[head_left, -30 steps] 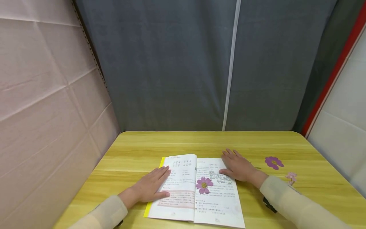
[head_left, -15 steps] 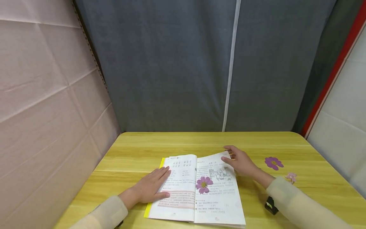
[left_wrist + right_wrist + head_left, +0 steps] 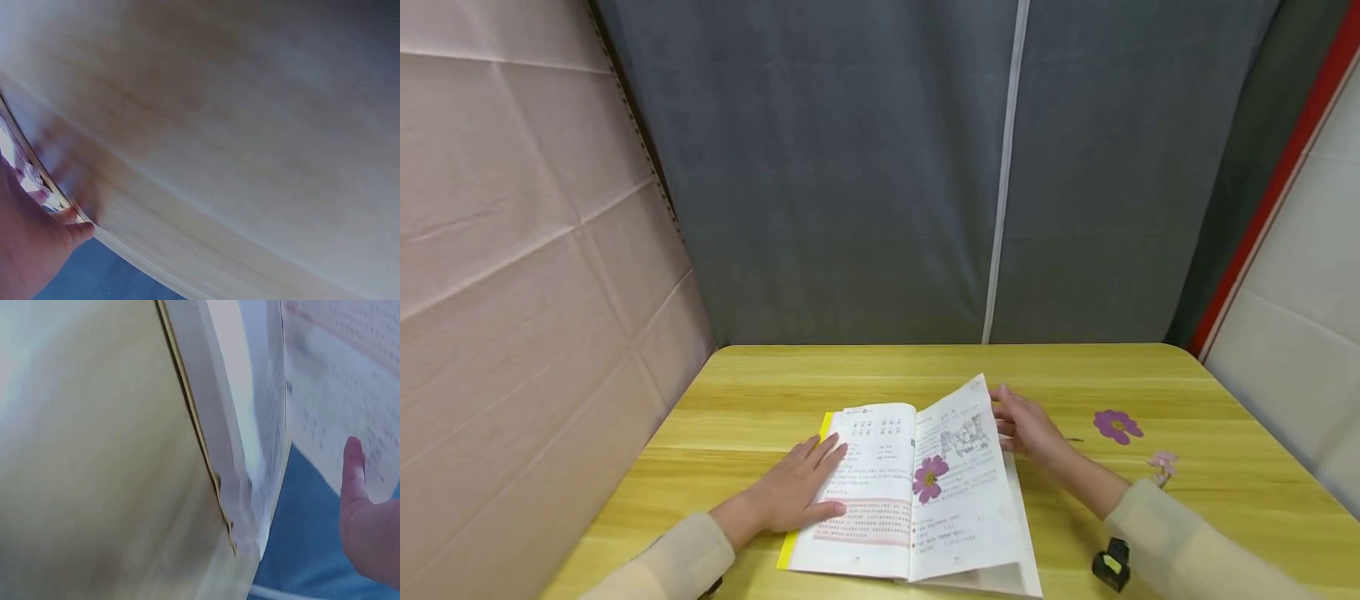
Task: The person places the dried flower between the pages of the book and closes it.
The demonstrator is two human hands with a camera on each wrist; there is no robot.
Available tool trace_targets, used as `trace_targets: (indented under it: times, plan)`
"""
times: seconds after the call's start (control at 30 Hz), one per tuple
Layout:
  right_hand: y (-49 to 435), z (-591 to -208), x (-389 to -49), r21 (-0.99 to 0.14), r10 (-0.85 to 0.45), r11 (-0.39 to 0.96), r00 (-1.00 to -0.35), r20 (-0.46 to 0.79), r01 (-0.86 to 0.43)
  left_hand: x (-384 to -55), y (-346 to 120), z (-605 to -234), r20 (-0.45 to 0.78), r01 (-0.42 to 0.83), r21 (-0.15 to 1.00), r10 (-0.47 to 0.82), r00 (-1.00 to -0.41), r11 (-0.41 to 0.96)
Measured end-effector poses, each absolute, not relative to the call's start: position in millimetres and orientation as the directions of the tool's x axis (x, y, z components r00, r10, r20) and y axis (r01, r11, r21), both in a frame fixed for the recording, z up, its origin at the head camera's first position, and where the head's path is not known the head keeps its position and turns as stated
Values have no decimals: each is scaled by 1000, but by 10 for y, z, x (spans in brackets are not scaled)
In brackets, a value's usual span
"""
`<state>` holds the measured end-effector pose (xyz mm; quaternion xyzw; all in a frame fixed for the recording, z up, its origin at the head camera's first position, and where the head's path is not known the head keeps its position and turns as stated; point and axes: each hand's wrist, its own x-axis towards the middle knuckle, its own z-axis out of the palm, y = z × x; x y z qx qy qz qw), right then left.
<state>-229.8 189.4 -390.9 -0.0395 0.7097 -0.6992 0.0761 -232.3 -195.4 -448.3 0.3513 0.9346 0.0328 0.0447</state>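
Note:
An open book [image 3: 880, 500] lies on the table with a yellow cover edge at its left. On its left page my left hand [image 3: 793, 483] rests flat, fingers spread and the thumb over the pink text box. My right hand [image 3: 1030, 425] is at the book's upper right, its fingertips partly hidden behind a lifted right page [image 3: 966, 517]. In the right wrist view one straight finger [image 3: 354, 465] lies against printed paper. A purple pressed flower [image 3: 928, 479] sits on the lifted page near the spine. The left wrist view shows only part of my left hand [image 3: 37, 237] at the table edge.
To the right of the book lie another purple pressed flower [image 3: 1117, 426] and a small pale pink one [image 3: 1163, 463] on the wooden table [image 3: 760, 383]. A grey curtain [image 3: 850, 208] hangs behind the table, with pale cloth walls at both sides.
From lying on the right page, my right hand has shifted to its outer edge. That page has risen and tilted toward the spine, the flower tilting with it. The left hand has stayed put.

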Motion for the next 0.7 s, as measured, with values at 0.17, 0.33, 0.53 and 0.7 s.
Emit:
trace_targets:
  times: [0.17, 0.33, 0.53, 0.7]
  plan:
    - [1774, -3947, -2170, -995, -287, -97, -958, -6, 35, -2315, -1945, -4494, -47, 621, 116, 628, -777, 776]
    - [1634, -3980, -2045, -996, -342, -83, -938, 47, -19, -2312, -1932, -4514, -30, 593, 99, 598, -801, 799]
    - [1438, -4053, -1924, -989, -359, 43, -926, 117, -141, -2308, -1931, -4526, -30, 561, 80, 565, -825, 824]
    - [1282, -4097, -1840, -936, -451, 176, -870, 200, -306, -2306, -1924, -4511, -35, 541, 89, 546, -837, 836]
